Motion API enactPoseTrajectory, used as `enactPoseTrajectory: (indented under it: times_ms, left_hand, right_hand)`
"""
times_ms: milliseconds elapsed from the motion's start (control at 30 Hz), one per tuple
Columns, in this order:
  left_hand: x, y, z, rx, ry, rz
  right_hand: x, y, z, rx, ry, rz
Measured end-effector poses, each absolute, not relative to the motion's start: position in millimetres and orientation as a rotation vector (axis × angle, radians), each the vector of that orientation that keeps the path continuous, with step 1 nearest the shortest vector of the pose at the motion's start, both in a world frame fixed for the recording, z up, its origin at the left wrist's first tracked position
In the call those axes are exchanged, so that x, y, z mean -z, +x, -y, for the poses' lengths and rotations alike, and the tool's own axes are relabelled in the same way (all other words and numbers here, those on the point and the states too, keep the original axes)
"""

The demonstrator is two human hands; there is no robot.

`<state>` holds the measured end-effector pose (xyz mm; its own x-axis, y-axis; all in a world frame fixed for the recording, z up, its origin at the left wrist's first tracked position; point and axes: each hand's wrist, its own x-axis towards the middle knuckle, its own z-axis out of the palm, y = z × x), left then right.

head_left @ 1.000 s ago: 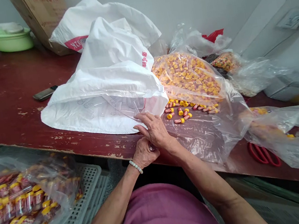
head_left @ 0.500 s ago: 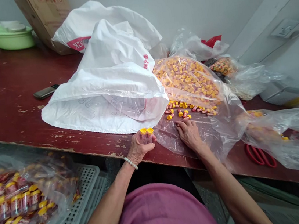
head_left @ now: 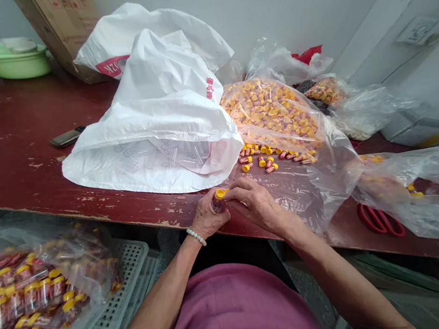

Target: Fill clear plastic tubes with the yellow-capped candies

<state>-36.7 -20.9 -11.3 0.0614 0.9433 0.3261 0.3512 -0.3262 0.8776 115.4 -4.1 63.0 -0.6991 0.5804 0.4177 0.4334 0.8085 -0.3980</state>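
The left hand (head_left: 209, 216) grips a yellow-topped tube (head_left: 219, 202); the right hand (head_left: 255, 203) bends beside it, its fingers' hold unclear. Small bottles (head_left: 272, 168) lie beyond those fingers.

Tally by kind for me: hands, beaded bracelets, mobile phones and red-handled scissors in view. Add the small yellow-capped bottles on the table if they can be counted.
Hands, left and right: 2
Beaded bracelet: 1
Mobile phone: 1
Red-handled scissors: 1
Total: 5
Small yellow-capped bottles: heaped and overlapping, so uncountable and left out.
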Motion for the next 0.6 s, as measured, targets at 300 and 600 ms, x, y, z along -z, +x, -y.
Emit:
enactPoseTrajectory:
  times_ms: [300,600]
  left_hand:
    - [10.9,-36.6,21.4,-1.217,1.782,-1.324]
    - [8.7,-37.5,21.1,-1.269,1.729,-1.255]
  right_hand:
    - [-70.4,119.4,3.5,-0.473,-0.711,2.47]
    - [-73.9,108.6,-7.0,-0.398,-0.876,2.008]
